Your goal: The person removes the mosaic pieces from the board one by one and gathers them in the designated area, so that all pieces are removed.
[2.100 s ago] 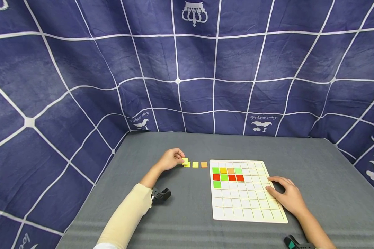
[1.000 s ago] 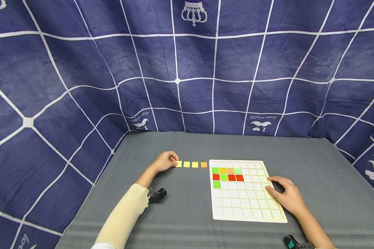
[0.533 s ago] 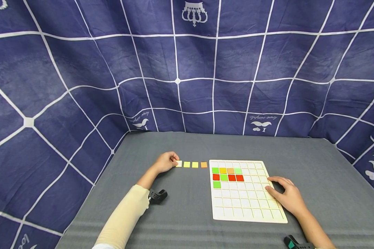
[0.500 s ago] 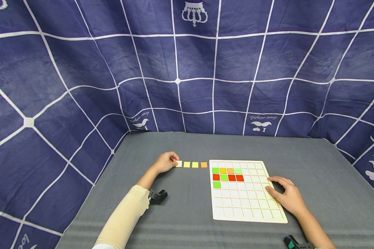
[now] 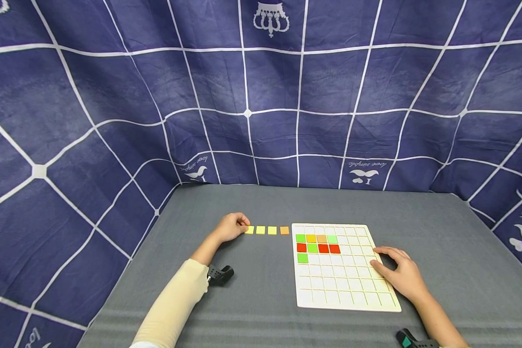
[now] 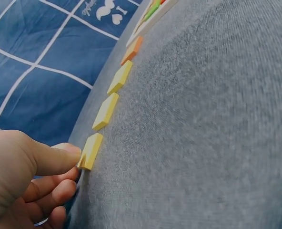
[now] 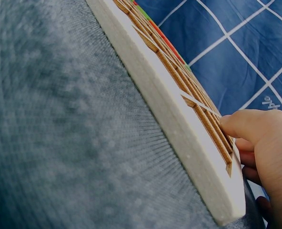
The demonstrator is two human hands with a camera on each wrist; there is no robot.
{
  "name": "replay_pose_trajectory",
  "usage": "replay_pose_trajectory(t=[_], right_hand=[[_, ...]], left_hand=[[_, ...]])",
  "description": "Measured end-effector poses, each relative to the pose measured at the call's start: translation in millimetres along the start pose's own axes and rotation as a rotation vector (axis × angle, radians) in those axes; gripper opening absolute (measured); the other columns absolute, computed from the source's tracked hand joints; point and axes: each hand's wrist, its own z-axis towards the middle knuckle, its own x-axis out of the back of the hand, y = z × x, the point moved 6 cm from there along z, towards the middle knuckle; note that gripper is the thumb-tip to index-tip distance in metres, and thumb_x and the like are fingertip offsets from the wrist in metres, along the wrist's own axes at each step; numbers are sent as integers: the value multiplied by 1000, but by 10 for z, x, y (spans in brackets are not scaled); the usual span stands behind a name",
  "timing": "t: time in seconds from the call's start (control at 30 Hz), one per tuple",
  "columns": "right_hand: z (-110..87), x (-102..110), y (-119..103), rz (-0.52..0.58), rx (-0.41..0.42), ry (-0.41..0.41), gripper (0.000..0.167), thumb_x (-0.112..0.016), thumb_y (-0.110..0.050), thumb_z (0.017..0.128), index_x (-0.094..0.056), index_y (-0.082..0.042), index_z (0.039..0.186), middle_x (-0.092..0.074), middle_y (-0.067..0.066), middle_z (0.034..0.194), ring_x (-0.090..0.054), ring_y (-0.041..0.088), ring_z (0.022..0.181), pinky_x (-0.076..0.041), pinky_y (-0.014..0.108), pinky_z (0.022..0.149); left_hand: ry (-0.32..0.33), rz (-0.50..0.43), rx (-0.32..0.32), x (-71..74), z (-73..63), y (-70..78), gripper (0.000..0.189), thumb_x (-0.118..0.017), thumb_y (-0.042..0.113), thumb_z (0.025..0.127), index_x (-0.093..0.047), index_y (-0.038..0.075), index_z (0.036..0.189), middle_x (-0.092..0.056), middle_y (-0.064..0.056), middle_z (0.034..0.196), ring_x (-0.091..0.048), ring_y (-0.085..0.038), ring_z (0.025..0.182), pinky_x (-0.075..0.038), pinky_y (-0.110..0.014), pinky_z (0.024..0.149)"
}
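Observation:
My left hand (image 5: 232, 226) is at the left end of a short row of small square tiles on the grey cloth. Its thumb and a finger pinch the end yellow tile (image 6: 91, 150) by its near edge. Two more yellow tiles (image 5: 260, 230) and an orange tile (image 5: 284, 230) follow to the right, spaced apart. Beyond them lies a white grid board (image 5: 343, 292) with several green, red and orange tiles in its upper left cells. On the board's right edge rest the thumb and index finger of my right hand (image 5: 402, 274); its other fingers sit outside the rim.
A grey cloth (image 5: 261, 290) covers the table. Behind and to the left hangs a dark blue curtain (image 5: 209, 77) with white grid lines. Each wrist wears a black strap, such as the left wrist strap (image 5: 220, 274).
My left hand has moved left with the yellow tile, from above the neighbouring tile to the row's left end. The tile now lies flat there. My right hand and the board stay put.

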Motion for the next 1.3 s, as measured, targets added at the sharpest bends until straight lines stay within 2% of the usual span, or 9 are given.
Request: replay_pose_trajectory(t=[0.17,0.33,0.5,0.8,1.3], right_hand=[[1,3,-4,-2,-10,-5,37,-73,-27,89,-66,-4,117,-59,23,123,-47,42,118,-34,59,92],[2,11,-19,-2,-14,-7,37,-73,-27,89,-66,-4,117,-60,23,122,-47,42,118,-34,59,92],[8,15,-24,-8,-8,-4,37,-73,-27,89,-66,-4,117,-60,23,122,-47,42,117,-34,59,92],[13,22,-34,-9,-3,4,36,-73,-27,88,-67,-4,116,-60,23,122,-47,42,117,-34,59,91],[4,14,-15,-9,-6,3,37,-74,-27,88,-67,-4,116,-59,24,123,-47,42,118,-34,59,92]], left_hand=[[12,-8,4,-8,30,56,5,-71,1,83,-68,3,86,-61,0,75,-53,-9,65,-44,-25,64],[7,-21,-31,-62,81,209,5,-70,1,85,-68,3,88,-61,0,76,-52,-10,65,-43,-26,62],[-11,-24,-72,-149,126,381,4,-71,3,86,-68,5,89,-61,1,76,-51,-9,64,-43,-25,59],[-58,-44,-117,-342,210,597,4,-71,3,87,-68,4,90,-63,-1,80,-53,-10,66,-44,-24,60],[-107,-56,-161,-608,261,767,4,-71,4,87,-69,4,90,-63,0,79,-53,-7,68,-45,-22,63]])
